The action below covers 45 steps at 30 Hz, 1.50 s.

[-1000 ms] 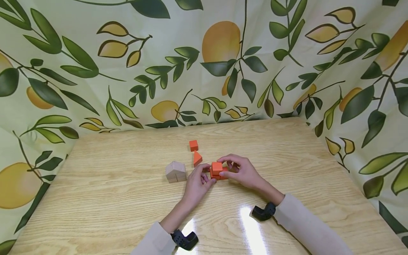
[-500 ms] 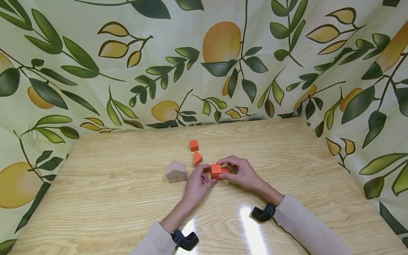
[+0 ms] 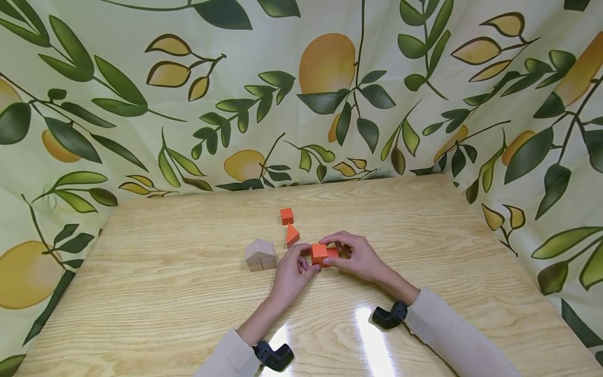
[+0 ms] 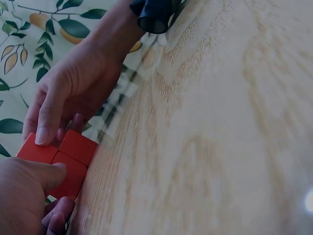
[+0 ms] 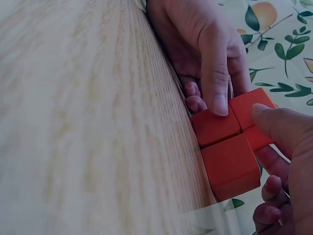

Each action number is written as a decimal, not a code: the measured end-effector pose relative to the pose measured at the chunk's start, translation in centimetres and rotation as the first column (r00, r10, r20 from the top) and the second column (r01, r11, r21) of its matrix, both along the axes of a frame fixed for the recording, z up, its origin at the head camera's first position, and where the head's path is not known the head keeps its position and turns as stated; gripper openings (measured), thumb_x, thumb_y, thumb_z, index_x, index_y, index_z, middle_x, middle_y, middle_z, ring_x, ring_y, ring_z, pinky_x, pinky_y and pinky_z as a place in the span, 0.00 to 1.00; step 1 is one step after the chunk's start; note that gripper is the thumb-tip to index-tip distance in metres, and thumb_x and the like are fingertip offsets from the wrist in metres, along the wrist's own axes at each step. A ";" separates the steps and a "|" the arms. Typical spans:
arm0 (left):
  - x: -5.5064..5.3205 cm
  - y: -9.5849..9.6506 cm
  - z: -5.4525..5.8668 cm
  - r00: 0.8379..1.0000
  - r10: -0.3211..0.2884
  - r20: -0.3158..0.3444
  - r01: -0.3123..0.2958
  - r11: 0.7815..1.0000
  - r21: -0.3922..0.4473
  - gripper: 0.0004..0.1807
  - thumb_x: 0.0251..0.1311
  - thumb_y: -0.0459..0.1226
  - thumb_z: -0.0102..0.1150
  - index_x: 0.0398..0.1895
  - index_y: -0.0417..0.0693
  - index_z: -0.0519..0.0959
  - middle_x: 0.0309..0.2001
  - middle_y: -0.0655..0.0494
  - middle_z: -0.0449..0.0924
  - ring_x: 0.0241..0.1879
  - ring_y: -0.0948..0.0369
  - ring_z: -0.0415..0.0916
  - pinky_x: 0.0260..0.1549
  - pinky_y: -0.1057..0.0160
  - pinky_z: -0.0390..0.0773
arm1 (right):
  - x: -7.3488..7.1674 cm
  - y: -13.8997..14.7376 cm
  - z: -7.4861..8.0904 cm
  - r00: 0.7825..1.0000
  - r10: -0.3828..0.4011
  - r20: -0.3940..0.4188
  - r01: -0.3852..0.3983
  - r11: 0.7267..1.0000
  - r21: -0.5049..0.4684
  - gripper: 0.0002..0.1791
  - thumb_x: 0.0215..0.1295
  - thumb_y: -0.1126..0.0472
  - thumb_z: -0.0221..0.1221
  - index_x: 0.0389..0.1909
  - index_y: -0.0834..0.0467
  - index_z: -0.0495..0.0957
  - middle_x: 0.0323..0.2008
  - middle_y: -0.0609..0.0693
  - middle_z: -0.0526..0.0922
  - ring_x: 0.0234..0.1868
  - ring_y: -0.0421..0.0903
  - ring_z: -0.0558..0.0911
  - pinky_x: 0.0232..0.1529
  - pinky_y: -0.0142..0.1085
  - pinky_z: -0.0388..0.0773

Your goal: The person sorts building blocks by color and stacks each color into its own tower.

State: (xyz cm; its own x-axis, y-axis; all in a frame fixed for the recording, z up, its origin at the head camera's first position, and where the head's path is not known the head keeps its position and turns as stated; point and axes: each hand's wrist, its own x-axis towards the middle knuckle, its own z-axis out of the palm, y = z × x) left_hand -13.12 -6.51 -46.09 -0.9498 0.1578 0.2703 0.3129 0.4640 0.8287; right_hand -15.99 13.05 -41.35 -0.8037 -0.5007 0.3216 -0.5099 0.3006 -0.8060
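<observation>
Two red cubes stand side by side on the table, the right one point(image 5: 232, 169) showing plainly in the right wrist view. My left hand point(image 3: 291, 275) pinches the left lower cube point(image 4: 71, 175), its thumb on the near face. A third red cube point(image 3: 319, 250) sits on top of that left cube. My right hand point(image 3: 358, 255) pinches this upper cube between thumb and fingers, its thumb on the near face. The backs of the stacked cubes are hidden by the hands in the head view.
Behind the left hand lie an orange-red triangular block point(image 3: 292, 235) and, farther back, one more red cube point(image 3: 286, 215). To its left stands a small house shape point(image 3: 260, 255) of plain wooden blocks. A leaf-patterned cloth point(image 3: 264, 104) hangs around the wooden table point(image 3: 179, 293).
The right hand has lowered the upper red cube a little, down onto the left lower cube, closing the gap between them. My left hand has stayed in place.
</observation>
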 end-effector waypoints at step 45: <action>0.2 0.1 0.2 1.000 -0.002 -0.014 0.002 1.000 0.003 0.23 0.52 0.31 0.70 0.52 0.41 0.74 0.33 0.55 0.74 0.27 0.65 0.69 0.27 0.68 0.70 | -0.3 0.5 0.1 1.000 0.000 0.022 0.000 1.000 -0.011 0.16 0.60 0.66 0.64 0.50 0.63 0.79 0.38 0.59 0.80 0.31 0.56 0.69 0.30 0.37 0.66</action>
State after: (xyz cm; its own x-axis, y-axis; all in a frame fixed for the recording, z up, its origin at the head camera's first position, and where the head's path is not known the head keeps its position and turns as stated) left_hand -12.96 -6.43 -45.91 -0.9457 0.1584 0.2840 0.3252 0.4606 0.8259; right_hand -16.28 13.54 -41.23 -0.8105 -0.4974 0.3093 -0.4921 0.2919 -0.8201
